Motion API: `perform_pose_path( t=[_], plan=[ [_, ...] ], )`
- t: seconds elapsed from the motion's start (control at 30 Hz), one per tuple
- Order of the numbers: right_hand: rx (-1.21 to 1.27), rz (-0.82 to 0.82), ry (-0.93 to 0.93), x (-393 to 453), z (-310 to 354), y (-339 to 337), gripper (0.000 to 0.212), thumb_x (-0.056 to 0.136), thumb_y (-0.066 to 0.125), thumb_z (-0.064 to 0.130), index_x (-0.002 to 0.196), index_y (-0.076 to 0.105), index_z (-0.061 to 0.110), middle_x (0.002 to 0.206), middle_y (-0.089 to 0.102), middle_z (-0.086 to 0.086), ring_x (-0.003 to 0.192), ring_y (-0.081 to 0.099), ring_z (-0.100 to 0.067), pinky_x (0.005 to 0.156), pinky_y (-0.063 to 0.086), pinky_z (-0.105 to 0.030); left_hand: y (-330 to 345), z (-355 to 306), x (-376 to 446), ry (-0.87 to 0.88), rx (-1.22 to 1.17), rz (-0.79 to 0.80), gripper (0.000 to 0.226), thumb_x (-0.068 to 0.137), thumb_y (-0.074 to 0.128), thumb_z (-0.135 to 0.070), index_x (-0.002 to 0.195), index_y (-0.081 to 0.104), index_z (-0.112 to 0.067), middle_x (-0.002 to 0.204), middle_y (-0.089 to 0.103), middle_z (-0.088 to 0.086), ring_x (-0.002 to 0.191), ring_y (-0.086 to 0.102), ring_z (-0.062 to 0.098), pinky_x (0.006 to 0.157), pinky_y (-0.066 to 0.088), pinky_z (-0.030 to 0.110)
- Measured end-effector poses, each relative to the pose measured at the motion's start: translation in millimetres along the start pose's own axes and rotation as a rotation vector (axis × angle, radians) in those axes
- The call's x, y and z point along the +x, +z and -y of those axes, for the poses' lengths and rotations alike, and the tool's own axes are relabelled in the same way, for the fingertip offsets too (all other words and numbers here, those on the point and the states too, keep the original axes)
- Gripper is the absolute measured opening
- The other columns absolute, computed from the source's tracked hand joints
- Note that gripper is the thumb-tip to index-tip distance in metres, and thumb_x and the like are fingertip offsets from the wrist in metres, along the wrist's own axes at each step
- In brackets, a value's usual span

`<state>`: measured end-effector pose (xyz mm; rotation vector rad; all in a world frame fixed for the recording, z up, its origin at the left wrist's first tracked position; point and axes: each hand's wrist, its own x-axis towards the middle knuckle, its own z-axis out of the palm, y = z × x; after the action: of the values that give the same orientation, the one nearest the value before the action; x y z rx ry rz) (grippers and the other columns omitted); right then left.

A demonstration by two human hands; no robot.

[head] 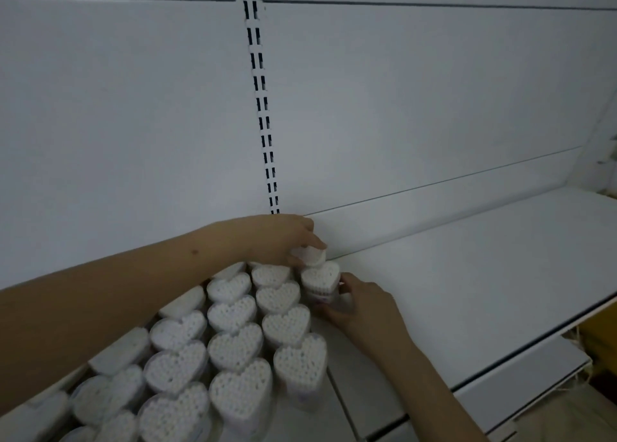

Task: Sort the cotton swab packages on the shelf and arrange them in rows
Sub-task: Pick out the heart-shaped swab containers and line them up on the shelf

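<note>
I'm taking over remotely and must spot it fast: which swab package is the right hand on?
Find the slotted upright in the shelf's back panel and follow it down to the heart-shaped packages. The package at the rear of the rightmost row is the one, held at its side by the right hand; bare shelf lies to its right.

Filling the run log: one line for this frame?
left hand: grips tilted package at shelf back | right hand: holds heart package | rows: formed | shelf: right side bare

White back panel [400, 91], slotted upright [263, 124]
</note>
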<state>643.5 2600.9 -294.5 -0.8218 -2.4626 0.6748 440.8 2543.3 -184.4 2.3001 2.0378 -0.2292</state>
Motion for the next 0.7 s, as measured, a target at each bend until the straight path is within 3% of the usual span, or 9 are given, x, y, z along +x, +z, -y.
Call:
perform_pose_path(
  t=[0.17, 0.43, 0.5, 0.57, 0.63, 0.7],
  plan=[
    [-0.058, 0.063, 0.02, 18.8, 5.8, 8.6, 0.065, 0.065, 0.049, 0.074, 0.104, 0.062, 0.024, 0.101, 0.071, 0.005, 0.093, 0.065, -0.018, 0.08, 0.05, -0.032, -3.6, 8.4, 1.8, -0.037, 0.022, 0.048, 0.051, 0.094, 0.061, -0.015, 0.143, 0.049, -0.021, 0.107, 0.046, 0.002, 0.092, 0.045, 0.014, 0.074, 0.03, 0.022],
    [-0.115, 0.089, 0.041, 37.3, 9.1, 23.7, 0.049, 0.08, 0.064, 0.063, 0.097, 0.063, 0.018, 0.1, 0.069, -0.003, 0.098, 0.062, -0.023, 0.082, 0.05, -0.035, -0.5, 22.2, -6.9, -0.022, 0.106, -0.071, 0.022, 0.094, 0.058, -0.015, 0.112, 0.07, -0.012, 0.097, 0.055, 0.002, 0.085, 0.044, 0.011, 0.066, 0.023, 0.019],
    [-0.131, 0.133, 0.071, 39.8, 11.3, 23.2, 0.052, 0.08, 0.064, 0.063, 0.103, 0.063, 0.016, 0.105, 0.067, -0.005, 0.102, 0.06, -0.025, 0.085, 0.048, -0.035, -0.2, 21.2, -8.2, -0.032, 0.112, -0.076, 0.018, 0.094, 0.058, -0.017, 0.106, 0.071, -0.01, 0.096, 0.056, 0.003, 0.087, 0.049, 0.015, 0.067, 0.024, 0.02],
    [-0.13, 0.179, 0.086, 40.6, 11.4, 19.2, 0.073, 0.07, 0.058, 0.074, 0.117, 0.059, 0.018, 0.113, 0.064, -0.006, 0.109, 0.059, -0.026, 0.09, 0.047, -0.035, -0.6, 19.9, -9.5, -0.05, 0.098, -0.068, 0.02, 0.095, 0.056, -0.017, 0.106, 0.07, -0.009, 0.098, 0.058, 0.004, 0.091, 0.053, 0.018, 0.071, 0.03, 0.02],
    [-0.094, 0.226, 0.089, 36.5, 7.6, 9.0, 0.104, 0.059, 0.057, 0.076, 0.144, 0.04, 0.019, 0.133, 0.054, -0.008, 0.122, 0.051, -0.029, 0.099, 0.043, -0.036, -5.6, 17.4, -15.3, -0.083, 0.056, -0.073, 0.022, 0.097, 0.053, -0.019, 0.108, 0.07, -0.01, 0.098, 0.058, 0.004, 0.092, 0.056, 0.019, 0.08, 0.038, 0.023],
    [0.002, 0.223, 0.107, 26.8, 2.7, -5.2, 0.109, 0.071, 0.076, 0.057, 0.155, 0.02, 0.016, 0.148, 0.04, -0.011, 0.134, 0.039, -0.029, 0.109, 0.034, -0.034, -15.3, 13.8, -27.6, -0.12, 0.005, -0.144, 0.025, 0.099, 0.052, -0.025, 0.113, 0.07, -0.014, 0.1, 0.06, 0.001, 0.09, 0.056, 0.015, 0.085, 0.043, 0.027]
  ],
)
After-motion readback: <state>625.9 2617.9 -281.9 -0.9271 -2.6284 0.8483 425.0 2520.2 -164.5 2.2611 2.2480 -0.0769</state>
